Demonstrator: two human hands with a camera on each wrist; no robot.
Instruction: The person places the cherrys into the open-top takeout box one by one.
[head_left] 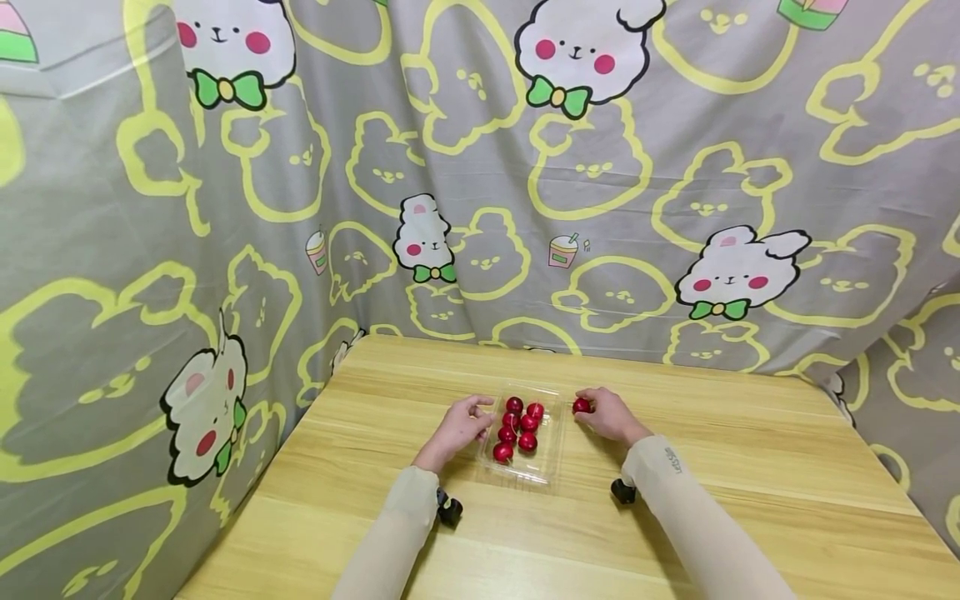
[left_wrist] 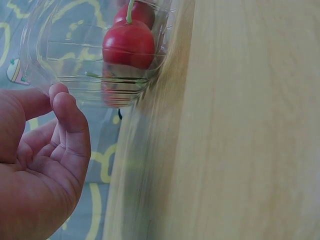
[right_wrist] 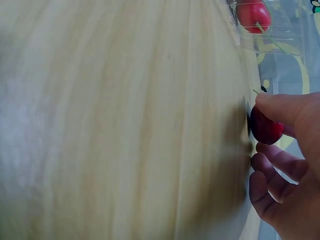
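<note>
A clear plastic box point(head_left: 555, 450) sits on the table with several dark red cherries point(head_left: 528, 442) inside, some with green stems. At its left side, my left hand point(head_left: 463, 421) pinches the rim between thumb and fingertip, as the left wrist view shows at the box's corner point(left_wrist: 55, 75). On the box's right, just outside it, my right hand point(head_left: 609, 414) holds a single cherry point(right_wrist: 266, 127) between thumb and fingers, close over the table. The other fingers of that hand are loosely curled below the cherry in the right wrist view.
The light wooden table point(head_left: 712, 467) stretches out on both sides of the box. Behind it and at the left hangs a grey curtain point(head_left: 495, 183) printed with cartoon animals. A small black device point(head_left: 622, 492) is strapped at each wrist.
</note>
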